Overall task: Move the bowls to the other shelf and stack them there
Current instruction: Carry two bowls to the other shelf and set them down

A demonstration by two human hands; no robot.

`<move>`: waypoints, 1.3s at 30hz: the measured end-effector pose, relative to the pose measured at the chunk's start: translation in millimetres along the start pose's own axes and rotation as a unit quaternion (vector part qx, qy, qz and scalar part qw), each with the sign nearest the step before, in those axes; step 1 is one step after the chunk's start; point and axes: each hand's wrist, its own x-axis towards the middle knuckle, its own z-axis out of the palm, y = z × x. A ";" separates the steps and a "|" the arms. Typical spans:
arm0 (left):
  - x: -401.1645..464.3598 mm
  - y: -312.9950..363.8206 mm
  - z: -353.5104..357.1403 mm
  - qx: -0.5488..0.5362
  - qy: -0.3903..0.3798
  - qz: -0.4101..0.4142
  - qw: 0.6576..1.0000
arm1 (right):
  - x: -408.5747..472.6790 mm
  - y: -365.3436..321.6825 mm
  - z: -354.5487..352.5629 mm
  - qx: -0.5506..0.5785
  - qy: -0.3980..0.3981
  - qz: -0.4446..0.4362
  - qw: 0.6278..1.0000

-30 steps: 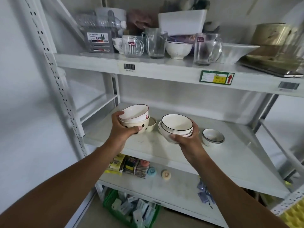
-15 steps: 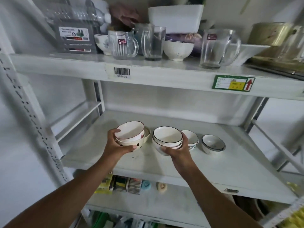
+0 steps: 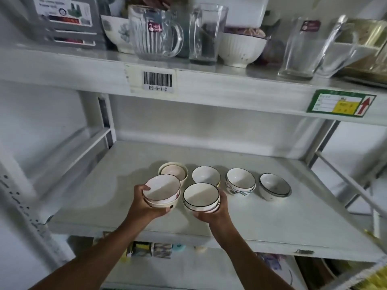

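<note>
My left hand (image 3: 144, 208) grips a small stack of bowls (image 3: 162, 188), a red-rimmed white one nested in a cream one with dark dots. My right hand (image 3: 215, 214) holds a second stack of black-rimmed white bowls (image 3: 201, 195). Both stacks hover just above the middle shelf (image 3: 104, 195), near its front. Behind them on that shelf stand a cream and pink nested pair (image 3: 173, 171), a white bowl (image 3: 206, 175), a patterned stack (image 3: 240, 183) and a dark-rimmed bowl (image 3: 274, 186).
The upper shelf (image 3: 209, 84) carries a glass mug (image 3: 155, 32), a tall glass (image 3: 206, 32), a ribbed white bowl (image 3: 240, 49), another glass mug (image 3: 303, 47) and a grey box (image 3: 67, 19). Small packets lie on the lower shelf (image 3: 150, 249). A shelf post (image 3: 106, 120) stands at the left.
The camera has come closer and tilted up. Both hands have held on to their stacks and drawn them slightly toward the shelf's front, and more bowls behind have come into view.
</note>
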 end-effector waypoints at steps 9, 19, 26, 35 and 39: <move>14.0 -32.8 10.1 0.008 -0.021 -0.005 1.000 | 14.7 32.6 -16.5 -0.079 -0.013 0.022 0.997; 25.5 -43.6 20.0 0.010 -0.024 -0.030 0.999 | 28.3 35.2 -36.7 -0.163 -0.040 0.026 0.986; 23.3 -42.0 21.3 0.040 -0.032 -0.036 0.998 | 30.8 34.4 -56.6 -0.180 -0.049 0.057 0.981; 22.9 -33.1 15.7 0.094 -0.066 -0.037 0.993 | 36.9 39.6 -44.5 -0.205 -0.049 0.062 0.976; 24.3 -23.1 5.9 0.081 -0.092 -0.015 0.992 | 39.8 25.6 -43.5 -0.230 -0.079 0.073 0.967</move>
